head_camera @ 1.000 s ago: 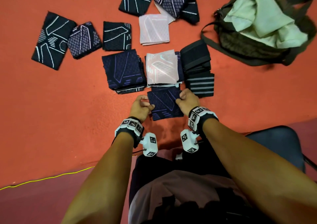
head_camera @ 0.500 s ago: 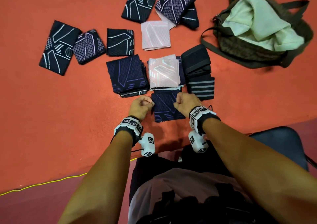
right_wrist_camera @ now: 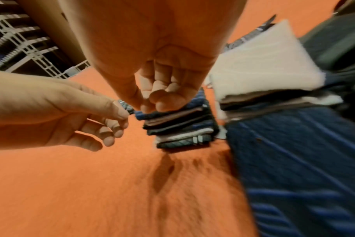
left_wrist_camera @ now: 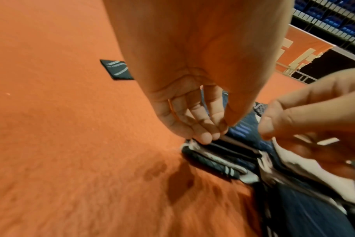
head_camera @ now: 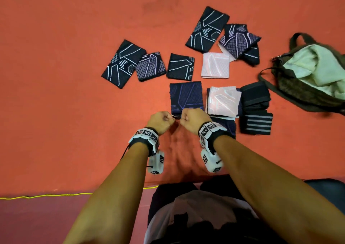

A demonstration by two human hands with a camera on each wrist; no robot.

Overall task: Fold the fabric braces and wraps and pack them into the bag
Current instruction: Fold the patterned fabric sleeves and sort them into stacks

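My right hand [head_camera: 193,119] has thumb and curled fingers pinched on the near edge of the top navy brace [head_camera: 186,96], the uppermost piece of a folded stack [right_wrist_camera: 182,128] on the orange floor [head_camera: 74,113]. My left hand [head_camera: 162,120] is just beside it, fingers curled with thumb against the fingertips at the same near edge; the wrist views are blurred there, so I cannot tell whether it actually has fabric in the pinch.

Right of that stack sits a second one topped by a pale pink brace [head_camera: 223,101], and a navy brace [head_camera: 226,127] lies flat at the near side of it, partly under my right wrist. Further right are black wraps [head_camera: 254,96] piled above a black wrap with grey stripes [head_camera: 256,124].

Beyond the stacks, other pieces lie on the floor: a long black brace with white lines [head_camera: 123,63], a purple-patterned brace [head_camera: 150,66] overlapping its edge, a small black folded brace [head_camera: 180,66], and a pink folded brace [head_camera: 215,65]. Farther off lie another long black brace [head_camera: 207,30] and a purple-patterned piece [head_camera: 239,41] on top of other pieces.

The dark green bag [head_camera: 298,87] lies open at the far right, well apart from my hands, with pale green cloth [head_camera: 315,66] bulging out of it.
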